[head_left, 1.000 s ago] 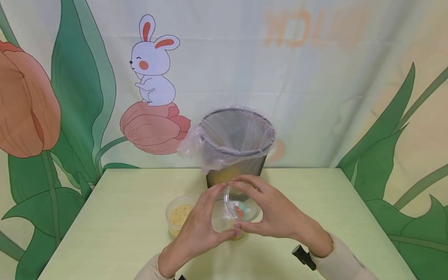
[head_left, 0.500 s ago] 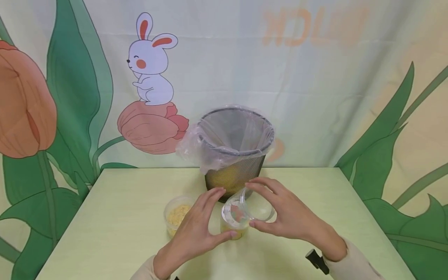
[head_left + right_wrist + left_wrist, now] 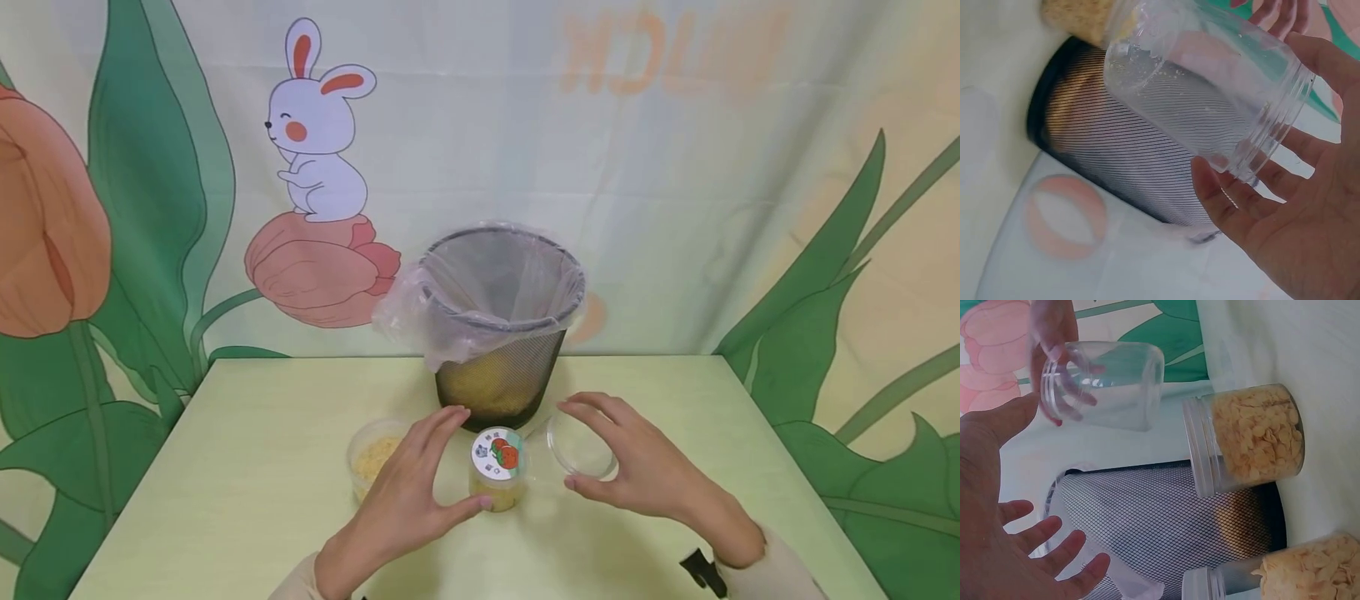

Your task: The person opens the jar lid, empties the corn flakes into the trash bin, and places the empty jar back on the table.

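My right hand [image 3: 652, 467] grips a clear plastic jar [image 3: 1204, 94] round its threaded rim, fingers on one side and thumb on the other. A few crumbs cling inside the jar, which is tilted with its mouth toward the palm. My left hand [image 3: 401, 496] holds nothing; its fingers and thumb are spread apart. Close to the left thumb stands a jar of pale yellow flakes [image 3: 1257, 437], with a tomato-printed round label [image 3: 497, 454] on top. A second container of flakes [image 3: 371, 458] stands farther left, partly hidden behind the left hand.
A black mesh bin [image 3: 498, 383] lined with a thin pinkish plastic bag [image 3: 427, 312] stands behind the jars, yellowish at its bottom. All this is on a pale green table [image 3: 270, 450]. Behind hangs a curtain [image 3: 660, 192] printed with tulips and a rabbit.
My right hand has carried the clear jar rightward, away from the left hand and from over the labelled jar, which now shows fully. The left hand has shifted slightly left.
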Available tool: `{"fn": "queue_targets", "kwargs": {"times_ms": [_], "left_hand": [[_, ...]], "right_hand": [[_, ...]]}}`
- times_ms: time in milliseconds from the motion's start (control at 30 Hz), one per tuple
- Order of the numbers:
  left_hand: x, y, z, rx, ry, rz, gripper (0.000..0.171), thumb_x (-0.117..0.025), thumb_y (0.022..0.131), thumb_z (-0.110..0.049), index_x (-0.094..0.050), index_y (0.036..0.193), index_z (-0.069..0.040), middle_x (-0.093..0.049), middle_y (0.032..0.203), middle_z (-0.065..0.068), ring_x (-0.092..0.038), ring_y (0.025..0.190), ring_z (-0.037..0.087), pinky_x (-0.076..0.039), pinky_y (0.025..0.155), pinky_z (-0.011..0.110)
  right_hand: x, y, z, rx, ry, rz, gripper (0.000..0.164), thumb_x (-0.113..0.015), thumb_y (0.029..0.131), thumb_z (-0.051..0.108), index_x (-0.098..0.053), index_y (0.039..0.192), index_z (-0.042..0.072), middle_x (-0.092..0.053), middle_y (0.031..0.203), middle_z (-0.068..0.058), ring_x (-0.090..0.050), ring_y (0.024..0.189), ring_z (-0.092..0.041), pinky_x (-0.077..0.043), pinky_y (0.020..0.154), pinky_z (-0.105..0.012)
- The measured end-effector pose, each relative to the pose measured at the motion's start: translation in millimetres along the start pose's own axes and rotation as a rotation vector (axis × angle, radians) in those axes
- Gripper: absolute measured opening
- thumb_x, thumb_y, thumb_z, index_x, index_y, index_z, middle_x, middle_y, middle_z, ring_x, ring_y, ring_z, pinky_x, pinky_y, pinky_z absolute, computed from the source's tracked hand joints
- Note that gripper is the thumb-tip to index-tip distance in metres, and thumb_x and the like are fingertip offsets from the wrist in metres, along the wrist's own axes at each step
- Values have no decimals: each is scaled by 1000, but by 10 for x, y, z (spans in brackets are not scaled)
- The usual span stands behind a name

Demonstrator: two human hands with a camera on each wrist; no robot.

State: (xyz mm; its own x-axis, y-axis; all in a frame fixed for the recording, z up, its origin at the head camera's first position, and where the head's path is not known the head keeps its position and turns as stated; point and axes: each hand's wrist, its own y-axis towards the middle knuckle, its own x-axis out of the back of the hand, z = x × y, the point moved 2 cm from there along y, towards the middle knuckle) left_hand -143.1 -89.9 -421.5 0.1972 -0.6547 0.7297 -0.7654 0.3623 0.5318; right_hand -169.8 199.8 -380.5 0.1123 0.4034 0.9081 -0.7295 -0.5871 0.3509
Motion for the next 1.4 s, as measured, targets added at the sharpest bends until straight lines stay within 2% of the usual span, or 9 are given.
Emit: {"fn": "queue_targets", "kwargs": {"times_ms": [467, 900, 1400], "left_hand": [[5, -76, 96, -17, 26, -27, 95, -83, 73, -51, -38, 149, -15, -45, 149, 4, -46, 136, 22, -46, 106, 43], [-37, -124, 130, -14, 32, -23, 91, -79, 75, -54, -39, 148, -15, -45, 147, 6, -47, 134, 22, -46, 104, 43], [-61, -149, 148, 18, 34, -9, 93, -80, 74, -53, -39, 149, -16, -45, 147, 4, -46, 135, 20, -45, 106, 42]], "right_hand": [[-203, -84, -180, -89, 8, 70, 76, -81, 76, 43, -49, 142, 24, -50, 142, 2, -51, 129, -24, -50, 98, -48], [-470, -142, -320, -166, 46, 186, 75, -80, 77, 43, -48, 143, 24, -50, 143, 0, -50, 131, -26, -49, 99, -49], [-609, -145, -454, -183, 54, 209, 76, -81, 77, 43, -49, 143, 22, -50, 142, -1, -50, 131, -27, -49, 99, -50]]}}
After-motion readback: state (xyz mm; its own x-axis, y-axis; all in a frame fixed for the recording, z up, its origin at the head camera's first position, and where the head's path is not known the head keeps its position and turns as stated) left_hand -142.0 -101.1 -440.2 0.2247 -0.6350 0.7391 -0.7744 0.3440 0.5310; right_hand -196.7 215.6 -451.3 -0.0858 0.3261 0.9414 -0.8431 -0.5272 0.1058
